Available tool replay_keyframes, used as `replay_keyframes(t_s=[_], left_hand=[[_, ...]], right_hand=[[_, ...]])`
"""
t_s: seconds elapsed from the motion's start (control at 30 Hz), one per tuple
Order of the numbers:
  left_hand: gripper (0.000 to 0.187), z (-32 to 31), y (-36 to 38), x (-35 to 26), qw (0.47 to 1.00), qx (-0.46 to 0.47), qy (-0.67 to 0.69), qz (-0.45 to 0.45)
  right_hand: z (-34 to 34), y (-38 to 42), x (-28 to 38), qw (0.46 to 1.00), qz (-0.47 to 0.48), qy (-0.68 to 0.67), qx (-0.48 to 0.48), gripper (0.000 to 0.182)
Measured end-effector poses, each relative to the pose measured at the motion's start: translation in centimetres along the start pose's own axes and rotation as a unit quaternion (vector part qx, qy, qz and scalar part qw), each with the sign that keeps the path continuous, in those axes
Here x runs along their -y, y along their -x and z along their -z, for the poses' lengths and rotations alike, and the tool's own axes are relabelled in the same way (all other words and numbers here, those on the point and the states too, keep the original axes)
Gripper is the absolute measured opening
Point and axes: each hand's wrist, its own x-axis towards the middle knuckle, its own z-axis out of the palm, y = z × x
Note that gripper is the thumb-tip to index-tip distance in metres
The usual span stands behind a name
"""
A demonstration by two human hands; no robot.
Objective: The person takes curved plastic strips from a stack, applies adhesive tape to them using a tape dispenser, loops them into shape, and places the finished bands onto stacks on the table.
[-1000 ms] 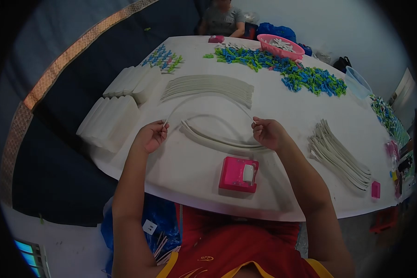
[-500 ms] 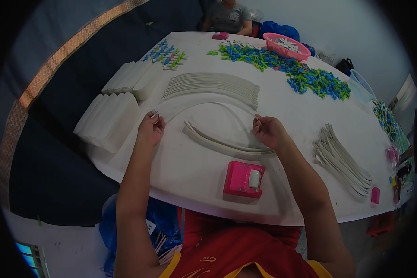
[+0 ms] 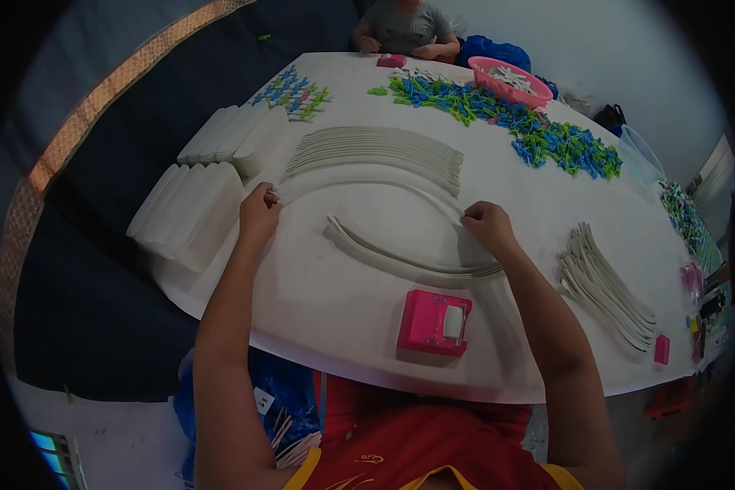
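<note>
A thin pale strip (image 3: 367, 184) arches between my hands, just in front of a row of similar strips (image 3: 376, 151). My left hand (image 3: 260, 211) is closed on its left end, and my right hand (image 3: 488, 224) pinches its right end. Nearer to me, a few curved strips (image 3: 400, 263) lie on the white table (image 3: 318, 302). Behind them, close to the front edge, sits a pink tape dispenser (image 3: 434, 323) with a white roll.
Pale stacked pieces (image 3: 189, 214) stand at the left. A strip bundle (image 3: 604, 286) lies at the right. Blue and green clips (image 3: 563, 147) are heaped at the back, beside a pink basket (image 3: 539, 94). A person (image 3: 407, 31) sits across the table.
My hands have moved slightly apart, and the strip between them is flatter and wider. The other person's hands now show at the table's far edge.
</note>
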Motion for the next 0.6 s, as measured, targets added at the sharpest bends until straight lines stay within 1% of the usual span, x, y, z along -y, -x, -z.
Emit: replay_keyframes(t_s=[0.07, 0.2, 0.27, 0.37, 0.6], left_hand=[[0.036, -0.7, -1.1, 0.9, 0.999, -0.005, 0.034, 0.007], [0.037, -1.2, -2.8, 0.8, 1.0, -0.002, 0.009, 0.021], [0.037, -1.5, -3.3, 0.7, 1.0, -0.016, 0.007, 0.019], [0.037, -2.4, -4.2, 2.1, 0.999, -0.034, 0.012, 0.019], [0.038, -2.7, -4.5, 2.7, 0.998, -0.055, -0.015, 0.019]], right_hand=[[-0.1, 0.3, 0.8, 0.993, 0.024, 0.107, -0.047, 0.02], [-1.0, -1.4, 0.5, 0.993, 0.031, 0.102, -0.049, 0.022], [-1.5, -2.5, -0.2, 0.983, 0.079, 0.141, -0.087, 0.022], [-1.9, -3.3, -0.6, 0.986, 0.058, 0.132, -0.088, 0.022], [-2.1, -3.6, -0.7, 0.986, 0.038, 0.137, -0.089, 0.023]])
